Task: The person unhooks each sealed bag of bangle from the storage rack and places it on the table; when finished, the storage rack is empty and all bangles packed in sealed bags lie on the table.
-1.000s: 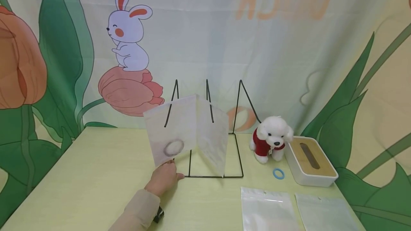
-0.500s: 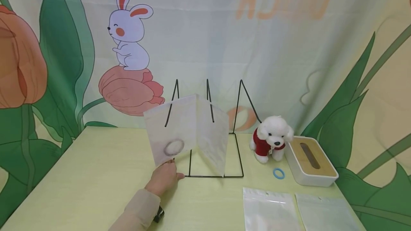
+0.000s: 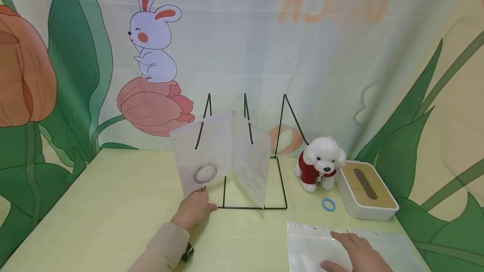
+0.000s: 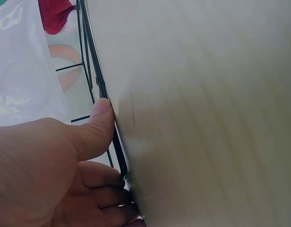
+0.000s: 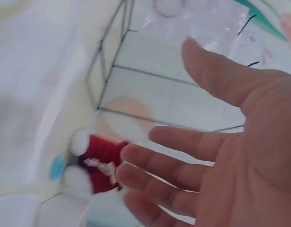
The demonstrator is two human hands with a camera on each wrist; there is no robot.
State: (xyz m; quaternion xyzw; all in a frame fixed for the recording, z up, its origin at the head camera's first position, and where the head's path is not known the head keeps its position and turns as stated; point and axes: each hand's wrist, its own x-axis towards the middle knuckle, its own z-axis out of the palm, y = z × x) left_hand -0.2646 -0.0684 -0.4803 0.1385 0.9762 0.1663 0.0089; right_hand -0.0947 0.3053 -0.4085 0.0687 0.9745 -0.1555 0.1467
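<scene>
A black wire rack (image 3: 277,208) with upright hooked arms stands on the table. Two whitish translucent plastic bags, a left bag (image 3: 211,142) and a right bag (image 3: 251,158), hang on its arms; a round ring shape shows in the left one. My left hand (image 3: 193,209) grips the rack's front left base corner, its thumb (image 4: 102,109) along the front bar and its fingers curled at the corner. Over a flat zip bag (image 3: 302,242) at the front right hovers my right hand (image 5: 221,146), fingers spread and holding nothing. Another zip bag (image 3: 401,247) lies to its right.
Right of the rack sit a white plush dog (image 3: 323,154) in red and a white tissue box (image 3: 370,212) with a wooden lid. A blue ring (image 3: 328,204) lies in front of them. Behind the table hangs a printed curtain (image 3: 227,45).
My right hand has come into the head view from the lower right, over the zip bags. The left hand stays at the rack, and the left zip bag shifted slightly right earlier.
</scene>
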